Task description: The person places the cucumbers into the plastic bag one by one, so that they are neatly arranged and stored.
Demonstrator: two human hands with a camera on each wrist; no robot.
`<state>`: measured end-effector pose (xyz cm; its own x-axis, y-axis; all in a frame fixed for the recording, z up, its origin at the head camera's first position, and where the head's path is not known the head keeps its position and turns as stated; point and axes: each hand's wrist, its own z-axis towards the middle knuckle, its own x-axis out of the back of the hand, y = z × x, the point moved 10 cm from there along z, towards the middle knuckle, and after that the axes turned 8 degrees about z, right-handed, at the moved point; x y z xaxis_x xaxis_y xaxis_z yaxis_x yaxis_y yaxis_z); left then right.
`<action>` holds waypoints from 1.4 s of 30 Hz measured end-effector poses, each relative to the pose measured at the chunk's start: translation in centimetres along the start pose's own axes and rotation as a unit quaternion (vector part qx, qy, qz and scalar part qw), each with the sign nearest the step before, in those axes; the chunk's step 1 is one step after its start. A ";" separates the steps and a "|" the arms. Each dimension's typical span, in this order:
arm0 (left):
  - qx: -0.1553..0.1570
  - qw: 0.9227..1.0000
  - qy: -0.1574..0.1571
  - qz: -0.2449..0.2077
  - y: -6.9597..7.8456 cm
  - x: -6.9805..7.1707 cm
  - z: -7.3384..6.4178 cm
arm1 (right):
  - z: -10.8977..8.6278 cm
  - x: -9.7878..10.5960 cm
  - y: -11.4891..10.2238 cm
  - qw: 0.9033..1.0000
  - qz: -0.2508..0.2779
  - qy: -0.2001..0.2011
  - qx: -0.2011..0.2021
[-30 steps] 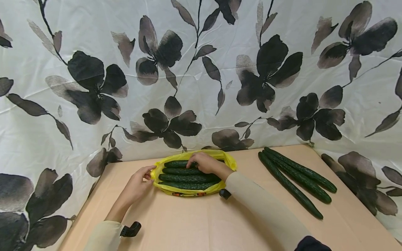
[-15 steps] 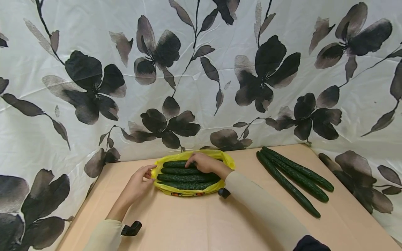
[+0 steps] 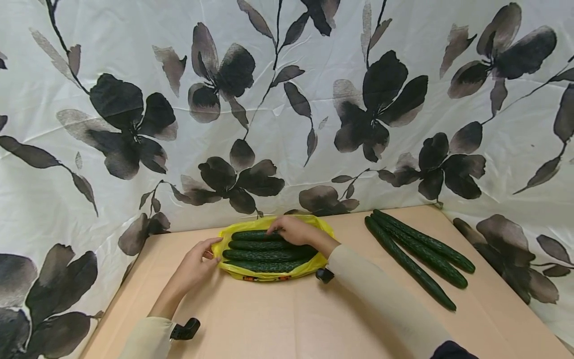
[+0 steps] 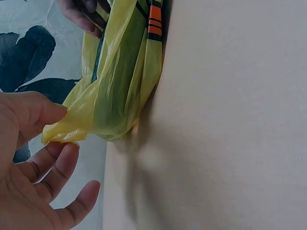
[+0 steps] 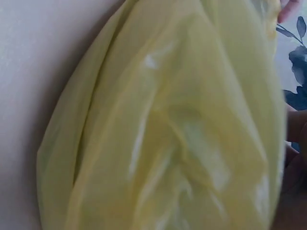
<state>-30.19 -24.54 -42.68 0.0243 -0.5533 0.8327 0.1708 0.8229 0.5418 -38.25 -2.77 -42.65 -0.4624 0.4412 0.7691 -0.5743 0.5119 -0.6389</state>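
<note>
A yellow plastic bag (image 3: 323,227) lies on its side at the table's back, its mouth spread wide around several dark green cucumbers (image 3: 260,255) lying side by side. My left hand (image 3: 197,262) pinches the bag's left end between thumb and fingers, the other fingers spread, as the left wrist view shows. Over the rearmost cucumber (image 3: 251,235) is my right hand (image 3: 291,230), fingers pointing down and left at its upper side, loosely bent. In the right wrist view the bag's plastic (image 5: 168,120) fills most of the picture and hides the fingertips.
Three more cucumbers (image 3: 417,254) lie slanting on the right side of the table (image 3: 269,319). A white cloth with dark flowers (image 3: 305,124) hangs right behind the table's back edge. A black wrist camera (image 3: 186,329) sits below the left hand.
My right hand lifts slightly and shifts a little to the right off the rear cucumber, which stays in the bag. The left hand keeps its hold on the bag. The view drifts slightly.
</note>
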 end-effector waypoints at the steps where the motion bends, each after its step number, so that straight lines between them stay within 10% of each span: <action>1: 0.001 1.000 0.001 0.001 -0.1 0.0 0.0 | -0.2 0.1 -0.1 1.000 0.003 -0.001 0.001; 25: -0.004 1.000 0.004 -0.007 -0.6 0.8 -0.3 | -9.1 5.5 -2.6 0.994 0.104 0.043 0.004; 42: -0.013 1.000 0.000 -0.010 -0.4 0.8 -0.6 | -17.5 6.9 0.4 0.988 0.125 0.080 -0.038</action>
<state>-29.65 -25.42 -42.30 0.0202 -0.5697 0.8216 0.1960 0.8081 0.5555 -29.82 13.38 -37.84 -0.4676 0.6679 0.5790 -0.4002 0.4241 -0.8124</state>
